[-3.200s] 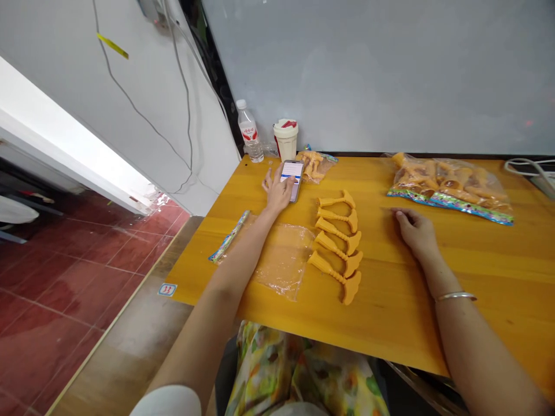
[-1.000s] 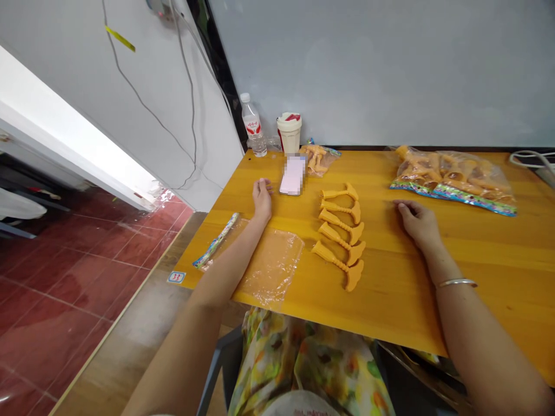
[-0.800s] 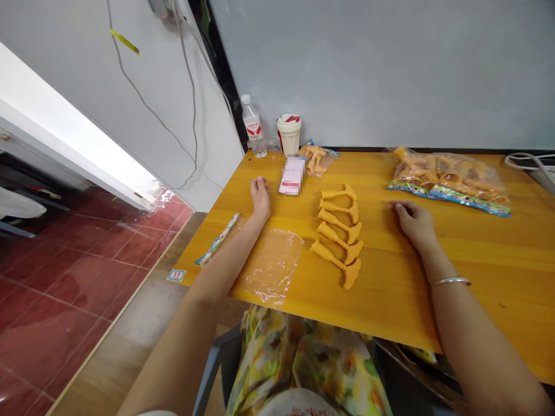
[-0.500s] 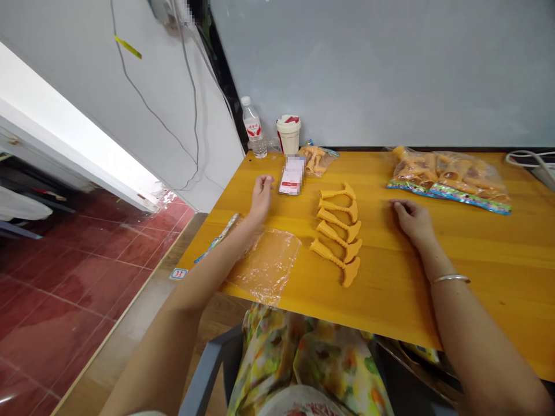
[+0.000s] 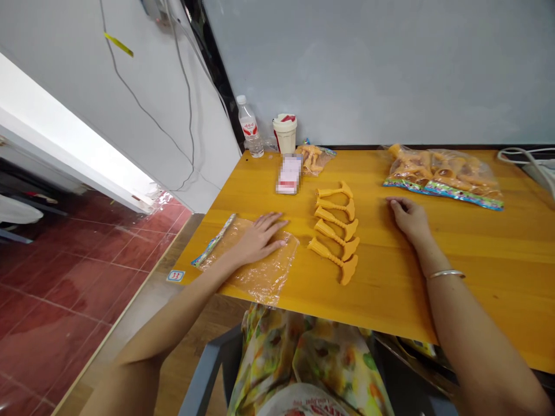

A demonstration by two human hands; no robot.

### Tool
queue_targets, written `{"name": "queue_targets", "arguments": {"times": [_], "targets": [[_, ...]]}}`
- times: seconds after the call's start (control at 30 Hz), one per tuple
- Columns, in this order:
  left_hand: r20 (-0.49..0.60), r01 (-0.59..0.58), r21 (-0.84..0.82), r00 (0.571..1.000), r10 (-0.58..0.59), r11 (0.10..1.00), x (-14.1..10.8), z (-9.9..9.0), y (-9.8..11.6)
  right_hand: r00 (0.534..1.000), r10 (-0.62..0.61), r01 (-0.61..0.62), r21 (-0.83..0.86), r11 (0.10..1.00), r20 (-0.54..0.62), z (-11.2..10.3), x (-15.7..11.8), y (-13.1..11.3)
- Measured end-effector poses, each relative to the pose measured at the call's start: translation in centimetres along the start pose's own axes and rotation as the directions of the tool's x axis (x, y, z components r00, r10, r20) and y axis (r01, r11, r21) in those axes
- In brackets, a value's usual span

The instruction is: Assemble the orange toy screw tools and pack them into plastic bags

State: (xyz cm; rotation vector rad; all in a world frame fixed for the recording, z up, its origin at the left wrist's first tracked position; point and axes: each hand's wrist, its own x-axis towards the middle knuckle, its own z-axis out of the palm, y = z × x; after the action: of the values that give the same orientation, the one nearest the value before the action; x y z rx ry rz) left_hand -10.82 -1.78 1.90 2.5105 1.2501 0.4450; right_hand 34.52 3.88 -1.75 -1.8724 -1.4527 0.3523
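My left hand [image 5: 259,238] lies flat with spread fingers on a clear plastic bag [image 5: 264,280] that has a colourful top strip. Right of it, several orange hammer-shaped pieces [image 5: 332,232] form a column on the yellow wooden table [image 5: 390,289], handles to the left and heads to the right. My right hand [image 5: 408,218] rests on the table to the right of them, fingers loosely curled and holding nothing; a bracelet circles that wrist.
Behind stand a water bottle [image 5: 250,128] and a lidded cup [image 5: 285,134], with a phone [image 5: 289,174] before them. A small bag of orange pieces [image 5: 314,158] lies beside the phone. Two fuller bags [image 5: 463,176] sit back right, near white cables [image 5: 531,159].
My left hand has come down from near the phone towards me, and its fingers have opened flat onto the plastic bag. My right hand has stayed in place.
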Motion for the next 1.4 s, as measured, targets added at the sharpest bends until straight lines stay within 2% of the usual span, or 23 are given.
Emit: {"name": "queue_targets", "arguments": {"times": [0.03,0.1,0.2,0.27,0.37,0.47,0.57,0.67,0.73,0.83,0.9,0.97,1.03,1.13,1.2,1.27,1.33,1.4], "targets": [[0.016,0.027,0.035,0.999,-0.027,0.999,0.0,0.4,-0.5,1.000,0.004,-0.004,0.002,1.000,-0.005,0.0,0.0,0.0],[-0.020,0.144,0.094,0.990,-0.143,0.985,0.5,1.3,-1.8,1.000,0.020,-0.020,0.007,1.000,-0.021,0.1,0.0,0.0],[-0.210,0.351,0.127,0.924,-0.321,0.928,2.0,2.1,-3.4,0.999,0.022,-0.021,0.039,0.999,-0.024,0.1,-0.1,-0.1],[-0.283,0.370,0.122,0.902,-0.325,0.921,2.8,2.1,-3.4,0.999,0.021,-0.020,0.060,0.998,-0.025,0.1,-0.1,-0.1],[-0.254,0.345,0.116,0.917,-0.308,0.931,3.7,1.5,-2.3,1.000,0.010,-0.008,0.076,0.997,-0.026,0.1,-0.1,0.1],[-0.188,0.382,0.091,0.913,-0.361,0.920,5.4,1.2,-1.6,1.000,0.002,0.001,0.090,0.996,-0.024,0.2,0.0,0.3],[-0.164,0.459,0.033,0.879,-0.449,0.888,8.0,1.5,-2.1,0.999,0.003,0.000,0.089,0.996,-0.035,0.3,0.1,0.5],[-0.197,0.509,-0.061,0.837,-0.510,0.859,9.7,1.9,-2.8,0.999,0.004,0.001,0.105,0.994,-0.047,0.5,0.3,0.8],[-0.247,0.453,-0.112,0.850,-0.466,0.885,9.3,2.1,-2.5,0.999,-0.001,0.007,0.135,0.991,-0.046,0.6,0.4,0.9],[-0.281,0.295,-0.128,0.905,-0.320,0.947,6.0,2.2,-0.7,0.999,-0.014,0.024,0.187,0.982,-0.051,0.5,0.3,0.7],[-0.231,0.264,-0.097,0.932,-0.280,0.960,2.9,2.5,1.1,0.997,-0.034,0.049,0.210,0.977,-0.072,0.3,0.0,0.2],[-0.119,0.279,-0.034,0.952,-0.281,0.960,0.2,3.2,2.7,0.993,-0.068,0.088,0.234,0.968,-0.095,0.1,-0.6,-0.8],[-0.043,0.282,0.043,0.959,-0.280,0.959,-1.1,4.0,3.8,0.988,-0.107,0.134,0.279,0.951,-0.109,0.1,-1.6,-2.3],[0.012,0.193,0.082,0.981,-0.194,0.978,-0.1,4.3,4.0,0.975,-0.191,0.220,0.357,0.908,-0.113,0.5,-4.3,-5.5],[0.065,0.102,0.042,0.992,-0.105,0.994,1.8,3.4,3.6,0.955,-0.285,0.296,0.364,0.883,-0.086,0.7,-7.0,-7.6],[0.093,0.080,-0.029,0.993,-0.077,0.996,3.2,1.9,3.3,0.919,-0.394,0.381,0.324,0.866,-0.028,0.4,-10.1,-8.9],[0.020,0.082,-0.084,0.997,-0.081,0.993,3.4,0.1,3.5,0.874,-0.486,0.468,0.240,0.851,0.021,-0.3,-13.3,-9.2],[-0.105,0.027,-0.099,0.994,-0.038,0.995,2.0,-1.0,4.4,0.833,-0.551,0.542,0.124,0.831,0.049,-1.0,-16.2,-9.0]]}}
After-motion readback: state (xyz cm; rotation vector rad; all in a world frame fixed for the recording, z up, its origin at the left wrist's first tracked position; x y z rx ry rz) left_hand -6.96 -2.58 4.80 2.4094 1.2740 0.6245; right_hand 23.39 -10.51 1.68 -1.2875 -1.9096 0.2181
